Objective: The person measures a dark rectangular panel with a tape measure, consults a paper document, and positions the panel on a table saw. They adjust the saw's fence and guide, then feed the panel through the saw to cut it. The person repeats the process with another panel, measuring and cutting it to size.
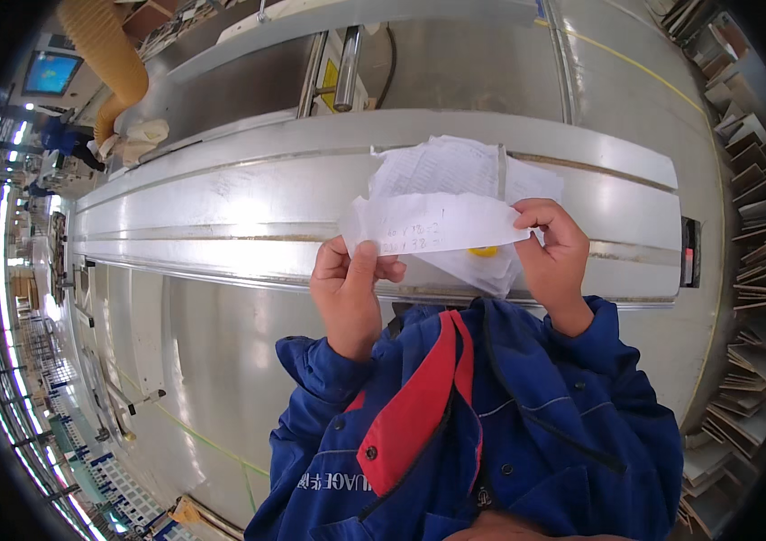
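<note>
A torn strip of white paper (pixel 455 225) with handwriting on it is stretched between my two hands, above a long metal machine table. My left hand (pixel 352 284) pinches its left end, thumb on top. The right end is caught between the thumb and fingers of my right hand (pixel 552 257). Beneath the strip lies a pile of printed white sheets (pixel 442 162) on the table. Part of a yellow object (pixel 483 252) shows below the strip's lower edge; the rest of it is hidden, and I cannot tell its kind.
The silvery machine table (pixel 221 212) runs far to the left, with grooves along it. Stacked board offcuts (pixel 757 252) line the right side. At the far left are a ribbed beige hose (pixel 108 54), a lit screen (pixel 51 73) and a person (pixel 68 137) in dark blue.
</note>
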`<state>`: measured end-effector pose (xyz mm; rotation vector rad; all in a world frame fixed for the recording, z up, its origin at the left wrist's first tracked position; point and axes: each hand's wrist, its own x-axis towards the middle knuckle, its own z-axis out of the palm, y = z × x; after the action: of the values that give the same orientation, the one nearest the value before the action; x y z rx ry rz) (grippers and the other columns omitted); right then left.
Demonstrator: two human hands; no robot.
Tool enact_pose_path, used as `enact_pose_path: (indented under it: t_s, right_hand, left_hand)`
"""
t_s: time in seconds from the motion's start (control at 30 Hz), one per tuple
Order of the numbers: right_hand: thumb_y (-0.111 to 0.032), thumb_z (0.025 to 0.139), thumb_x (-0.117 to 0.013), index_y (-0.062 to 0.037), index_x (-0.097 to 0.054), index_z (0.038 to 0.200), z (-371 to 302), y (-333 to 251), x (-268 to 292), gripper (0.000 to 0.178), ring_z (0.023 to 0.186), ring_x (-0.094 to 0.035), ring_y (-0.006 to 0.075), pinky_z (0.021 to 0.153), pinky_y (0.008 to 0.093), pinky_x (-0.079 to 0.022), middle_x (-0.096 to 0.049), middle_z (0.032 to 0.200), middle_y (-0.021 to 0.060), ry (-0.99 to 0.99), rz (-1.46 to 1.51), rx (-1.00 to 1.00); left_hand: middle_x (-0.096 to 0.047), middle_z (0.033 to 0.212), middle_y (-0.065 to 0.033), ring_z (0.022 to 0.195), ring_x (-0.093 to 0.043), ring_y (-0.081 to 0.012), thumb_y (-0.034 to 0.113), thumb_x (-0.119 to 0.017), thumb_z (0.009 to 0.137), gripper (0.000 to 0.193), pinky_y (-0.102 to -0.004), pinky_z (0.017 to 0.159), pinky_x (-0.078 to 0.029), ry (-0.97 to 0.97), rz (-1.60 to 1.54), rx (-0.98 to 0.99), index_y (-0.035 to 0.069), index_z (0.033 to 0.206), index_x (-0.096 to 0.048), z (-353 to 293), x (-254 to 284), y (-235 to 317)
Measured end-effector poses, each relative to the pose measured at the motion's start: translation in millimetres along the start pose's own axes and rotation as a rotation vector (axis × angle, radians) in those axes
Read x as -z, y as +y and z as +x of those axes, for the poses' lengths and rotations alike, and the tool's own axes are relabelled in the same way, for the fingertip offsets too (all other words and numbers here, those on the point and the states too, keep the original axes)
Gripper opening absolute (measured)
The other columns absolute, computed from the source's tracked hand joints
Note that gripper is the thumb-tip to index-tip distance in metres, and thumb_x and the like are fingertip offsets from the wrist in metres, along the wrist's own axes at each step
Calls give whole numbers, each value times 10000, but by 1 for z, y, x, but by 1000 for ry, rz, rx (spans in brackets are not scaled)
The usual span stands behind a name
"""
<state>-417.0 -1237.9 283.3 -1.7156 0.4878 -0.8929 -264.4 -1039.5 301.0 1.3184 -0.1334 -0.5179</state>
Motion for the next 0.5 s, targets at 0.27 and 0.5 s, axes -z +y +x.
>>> enact_pose_path:
  t_s: [0.27, 0.5]
  right_hand:
    - [103, 843, -672, 10, -644, 1100, 17, 24, 21, 274, 922, -627, 140, 868, 277, -510, -695, 1094, 107, 104, 60, 90]
    - [-250, 794, -846, -34, -651, 1236, 7, 91, -2, 529, 1198, -576, 377, 1048, 504, -468, -626, 1257, 200, -437, -590, 63]
  left_hand:
    - [-712, 850, -139, 691, -707, -220, 94, -613, 1042, 109, -348, 679, -599, 73, -3, -51, -5, 1085, -598, -9, -43, 7]
    - [-746, 912, -175, 761, -748, -204, 68, -619, 1049, 158, -324, 739, -620, 126, 54, -187, -55, 1140, -581, -5, -54, 12]
